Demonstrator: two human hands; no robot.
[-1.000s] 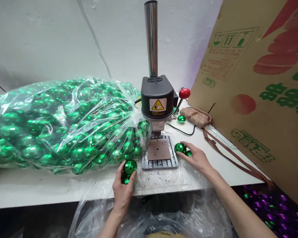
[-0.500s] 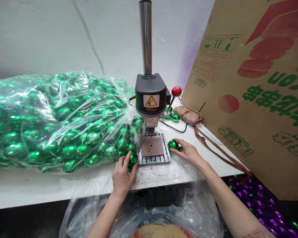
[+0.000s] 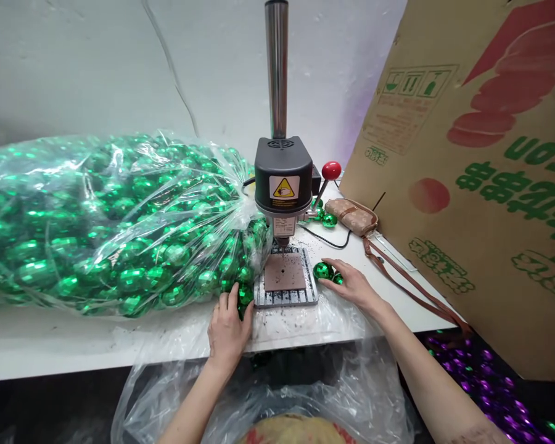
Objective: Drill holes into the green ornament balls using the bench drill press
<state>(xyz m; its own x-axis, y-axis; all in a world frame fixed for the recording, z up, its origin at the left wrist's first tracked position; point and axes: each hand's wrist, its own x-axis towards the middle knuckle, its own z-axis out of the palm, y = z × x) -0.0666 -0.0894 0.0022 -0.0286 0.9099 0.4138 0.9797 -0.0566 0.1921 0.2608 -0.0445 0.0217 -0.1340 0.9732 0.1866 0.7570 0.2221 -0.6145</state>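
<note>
My left hand (image 3: 226, 330) is curled round a shiny green faceted ball (image 3: 245, 295) at the left edge of the drill press base. Across the base, my right hand (image 3: 349, 282) has its thumb and fingers round a green faceted ball (image 3: 322, 270), and part of another green ball shows under its fingers. Between my hands stands the small bench drill press (image 3: 284, 172), its bit above a brown pad (image 3: 284, 272) with a dark hole in it. The pad lies on the slotted metal base plate (image 3: 309, 296).
A big clear bag of green balls (image 3: 97, 228) fills the left side. A red-knobbed lever (image 3: 331, 171), a brown pouch (image 3: 349, 216) and a tall cardboard box (image 3: 462, 185) are on the right. Plastic sheeting (image 3: 166, 401) hangs below the table edge; purple balls (image 3: 485, 376) lie lower right.
The view has shifted slightly. Both hands keep nearly the same places, each still at its green balls beside the base plate.
</note>
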